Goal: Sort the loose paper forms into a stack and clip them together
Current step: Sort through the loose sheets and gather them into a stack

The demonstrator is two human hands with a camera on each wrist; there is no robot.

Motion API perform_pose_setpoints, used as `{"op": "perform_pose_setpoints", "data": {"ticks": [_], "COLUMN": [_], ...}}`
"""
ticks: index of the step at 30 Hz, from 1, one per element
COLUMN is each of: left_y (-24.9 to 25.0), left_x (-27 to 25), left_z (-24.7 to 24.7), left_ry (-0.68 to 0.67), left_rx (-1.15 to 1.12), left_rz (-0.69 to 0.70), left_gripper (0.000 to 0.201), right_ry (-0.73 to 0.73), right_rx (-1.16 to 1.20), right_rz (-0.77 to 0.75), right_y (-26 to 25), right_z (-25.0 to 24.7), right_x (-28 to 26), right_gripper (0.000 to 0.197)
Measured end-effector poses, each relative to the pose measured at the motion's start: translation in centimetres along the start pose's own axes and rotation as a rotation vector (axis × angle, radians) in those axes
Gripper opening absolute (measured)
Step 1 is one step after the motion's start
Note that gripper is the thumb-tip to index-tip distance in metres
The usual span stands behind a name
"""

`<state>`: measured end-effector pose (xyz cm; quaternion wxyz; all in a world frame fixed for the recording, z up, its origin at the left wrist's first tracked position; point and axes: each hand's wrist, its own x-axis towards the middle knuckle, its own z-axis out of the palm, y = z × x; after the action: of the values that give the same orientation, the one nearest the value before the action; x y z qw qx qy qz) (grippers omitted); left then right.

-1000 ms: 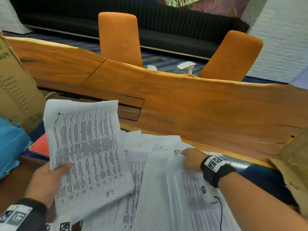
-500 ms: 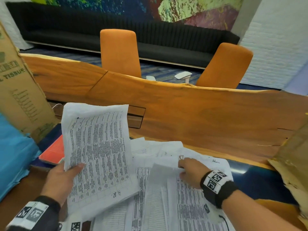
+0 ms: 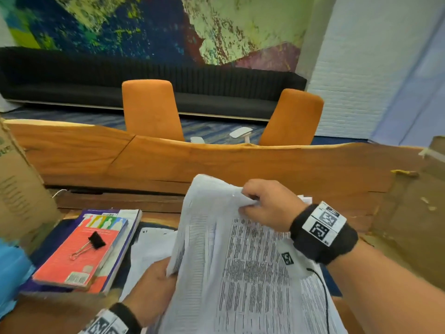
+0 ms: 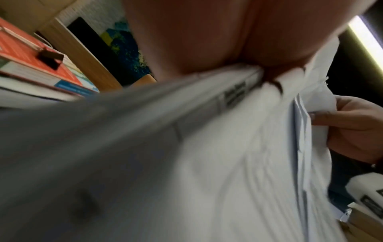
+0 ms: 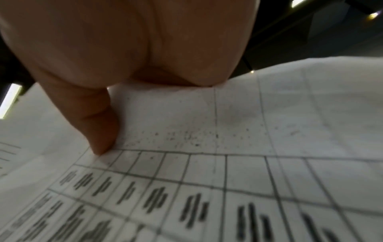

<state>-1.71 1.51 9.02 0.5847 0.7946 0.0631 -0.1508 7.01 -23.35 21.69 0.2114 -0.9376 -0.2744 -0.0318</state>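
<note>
I hold a gathered bundle of white printed paper forms (image 3: 243, 266) raised in front of me. My left hand (image 3: 156, 283) grips the bundle at its lower left edge, seen close up in the left wrist view as paper forms (image 4: 238, 147). My right hand (image 3: 262, 203) pinches the upper edge, its thumb (image 5: 97, 124) pressed on the gridded paper forms (image 5: 228, 163). A few more sheets (image 3: 151, 247) lie on the table under the bundle. A black binder clip (image 3: 92, 242) with silver handles lies on a red book (image 3: 79, 254), left of my hands; the binder clip (image 4: 50, 58) shows there too.
The red book tops a small stack of books (image 3: 120, 247). A cardboard box (image 3: 21, 196) stands at the left and another cardboard box (image 3: 414, 213) at the right. A raised wooden slab (image 3: 216, 165) runs across behind the papers; two orange chairs (image 3: 151, 109) stand beyond.
Both hands have brought the separate sheets together into one bundle and lifted it off the table. My view has tilted up and shifted left, uncovering the books and the clip.
</note>
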Motion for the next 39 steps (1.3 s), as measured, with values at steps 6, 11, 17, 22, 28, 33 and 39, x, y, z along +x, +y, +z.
{"op": "perform_pose_setpoints", "data": {"ticks": [6,11,17,22,28,33,39], "left_y": [0.1,0.6,-0.3,-1.3,-0.8,-1.7,-4.7], "left_x": [0.0,0.7,2.0,2.9,3.2,3.5,3.9], "left_z": [-2.1,3.0,3.1,2.0,1.9,1.9,2.6], "left_ry": [-0.166,0.287,0.398,0.384,0.319,0.243,0.261], "left_rx": [-0.237,-0.108,-0.226,-0.396,-0.488,-0.532,-0.378], "left_rz": [0.06,0.203,0.22,0.147,0.255,0.293,0.062], "left_gripper": [0.078,0.041,0.022,0.02,0.057,0.042,0.051], "right_ry": [-0.006,0.137,0.616,0.408,0.39,0.458,0.429], "right_rx": [0.033,-0.062,0.212,1.072,1.192,1.265,1.048], "right_rz": [-0.01,-0.065,0.118,0.605,0.407,0.225,0.499], "right_y": [0.0,-1.8,1.9,4.1,2.0,3.3,4.0], "right_z": [0.1,2.0,5.0,11.6,12.7,12.9,13.9], "right_x": [-1.0,-0.5,-1.3,-4.5,-4.6,-5.1,-5.1], "right_gripper": [0.031,0.023,0.067,0.05,0.027,0.047,0.017]}}
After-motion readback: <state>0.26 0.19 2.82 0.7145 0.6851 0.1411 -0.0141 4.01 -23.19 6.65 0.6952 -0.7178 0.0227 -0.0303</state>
